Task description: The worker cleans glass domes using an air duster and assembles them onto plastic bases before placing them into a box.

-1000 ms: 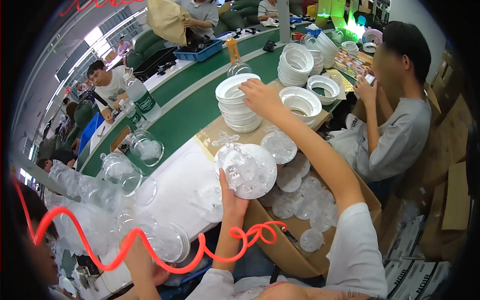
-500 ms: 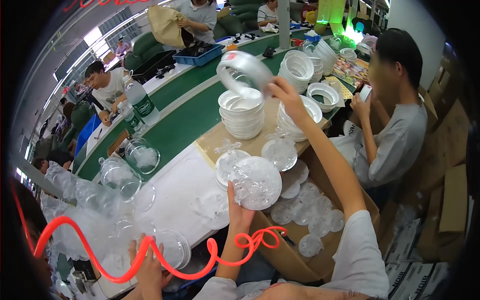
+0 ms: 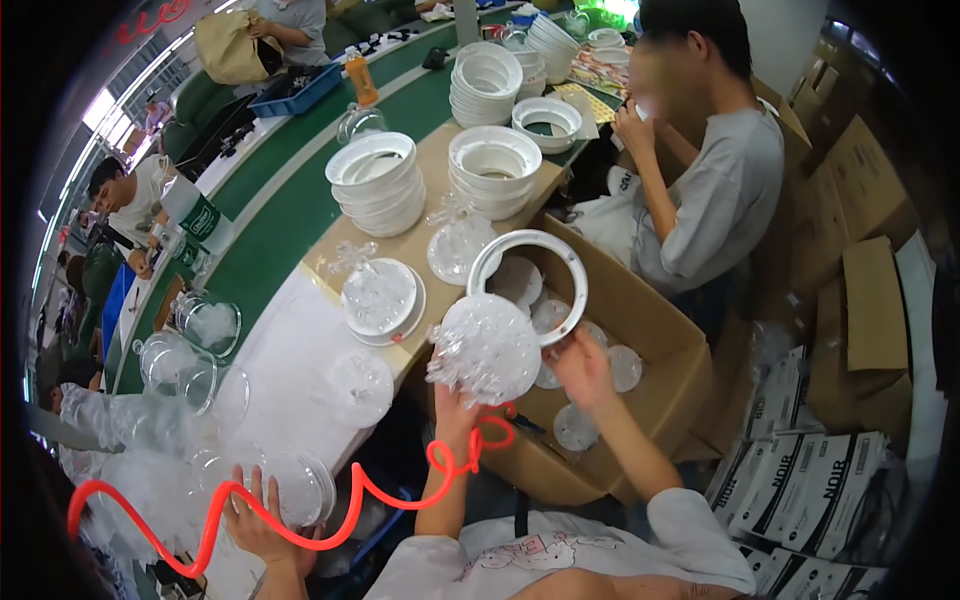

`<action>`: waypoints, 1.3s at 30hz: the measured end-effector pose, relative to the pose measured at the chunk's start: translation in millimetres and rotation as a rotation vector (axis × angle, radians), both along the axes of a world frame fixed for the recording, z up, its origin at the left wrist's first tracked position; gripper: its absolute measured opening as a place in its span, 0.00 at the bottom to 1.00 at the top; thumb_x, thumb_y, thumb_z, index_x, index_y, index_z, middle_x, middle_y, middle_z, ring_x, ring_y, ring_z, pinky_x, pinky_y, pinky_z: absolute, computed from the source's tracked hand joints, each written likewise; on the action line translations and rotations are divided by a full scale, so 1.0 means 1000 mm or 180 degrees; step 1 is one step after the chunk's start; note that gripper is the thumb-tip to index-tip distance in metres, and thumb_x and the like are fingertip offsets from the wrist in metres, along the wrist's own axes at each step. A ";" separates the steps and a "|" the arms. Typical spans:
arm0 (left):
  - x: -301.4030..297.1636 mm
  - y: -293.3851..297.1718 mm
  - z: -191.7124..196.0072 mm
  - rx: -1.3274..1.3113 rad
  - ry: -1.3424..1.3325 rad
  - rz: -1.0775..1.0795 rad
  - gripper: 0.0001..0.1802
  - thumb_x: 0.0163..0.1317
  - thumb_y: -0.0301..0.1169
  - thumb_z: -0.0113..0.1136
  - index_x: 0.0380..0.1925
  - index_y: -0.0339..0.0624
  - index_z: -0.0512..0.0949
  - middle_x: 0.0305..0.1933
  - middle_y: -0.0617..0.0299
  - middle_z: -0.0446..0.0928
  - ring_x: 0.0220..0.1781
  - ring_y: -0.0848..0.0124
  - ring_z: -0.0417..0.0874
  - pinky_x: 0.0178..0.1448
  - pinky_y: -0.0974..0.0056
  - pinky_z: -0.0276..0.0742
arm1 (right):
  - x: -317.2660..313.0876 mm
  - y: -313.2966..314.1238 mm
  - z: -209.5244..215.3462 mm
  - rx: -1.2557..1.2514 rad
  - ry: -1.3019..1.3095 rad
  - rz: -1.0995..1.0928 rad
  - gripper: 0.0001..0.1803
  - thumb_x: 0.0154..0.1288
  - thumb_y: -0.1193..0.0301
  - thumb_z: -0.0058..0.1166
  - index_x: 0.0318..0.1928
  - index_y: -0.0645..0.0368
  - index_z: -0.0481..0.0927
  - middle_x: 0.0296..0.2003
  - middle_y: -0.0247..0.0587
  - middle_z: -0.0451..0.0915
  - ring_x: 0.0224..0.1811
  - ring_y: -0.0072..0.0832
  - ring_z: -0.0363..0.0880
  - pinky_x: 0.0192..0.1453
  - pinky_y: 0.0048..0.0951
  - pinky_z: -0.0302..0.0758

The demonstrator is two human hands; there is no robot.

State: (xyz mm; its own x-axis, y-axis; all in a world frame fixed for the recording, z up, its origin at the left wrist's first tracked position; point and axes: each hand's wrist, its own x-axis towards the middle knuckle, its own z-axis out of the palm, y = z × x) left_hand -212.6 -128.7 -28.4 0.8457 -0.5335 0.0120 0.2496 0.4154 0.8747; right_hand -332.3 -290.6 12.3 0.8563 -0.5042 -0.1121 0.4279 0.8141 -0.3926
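Cardboard box (image 3: 650, 315) below, a white ring (image 3: 579, 287) extends forward-left from right grip (image 3: 583, 370).

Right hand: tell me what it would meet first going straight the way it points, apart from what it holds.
Past the white ring it holds, the right hand would probably meet the stack of white rings just beyond, though depth is unclear and it might pass above them.

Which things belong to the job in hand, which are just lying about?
Likely the job:
white ring (right hand)
plastic-topped disc (left hand)
stacked white rings
cardboard box
discs inside

Probably just lying about:
orange bottle
green-labelled bottle
white cartons
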 end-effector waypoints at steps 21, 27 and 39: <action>-0.019 -0.023 0.073 -0.0754 0.1519 -0.0557 0.31 0.67 0.50 0.38 0.60 0.39 0.60 0.61 0.56 0.65 0.63 0.61 0.66 0.66 0.56 0.60 | -0.006 0.047 0.114 -0.5732 0.2026 -0.1554 0.19 0.52 0.65 0.59 0.45 0.57 0.75 0.36 0.44 0.80 0.37 0.39 0.80 0.38 0.34 0.75; -0.004 -0.002 0.089 -0.1849 0.1629 -0.1453 0.34 0.67 0.51 0.32 0.64 0.37 0.54 0.65 0.52 0.60 0.66 0.59 0.60 0.67 0.53 0.56 | -0.003 0.015 0.107 -0.4609 0.2011 -0.1250 0.10 0.59 0.71 0.54 0.40 0.62 0.79 0.26 0.36 0.81 0.25 0.17 0.77 0.25 0.22 0.72; 0.002 0.077 0.140 -0.0345 0.0324 -0.0130 0.33 0.53 0.24 0.59 0.60 0.33 0.60 0.47 0.59 0.74 0.29 0.78 0.79 0.30 0.77 0.78 | 0.044 -0.014 0.205 -0.4345 0.0424 0.0143 0.13 0.63 0.71 0.50 0.41 0.69 0.76 0.34 0.41 0.81 0.37 0.20 0.77 0.45 0.21 0.71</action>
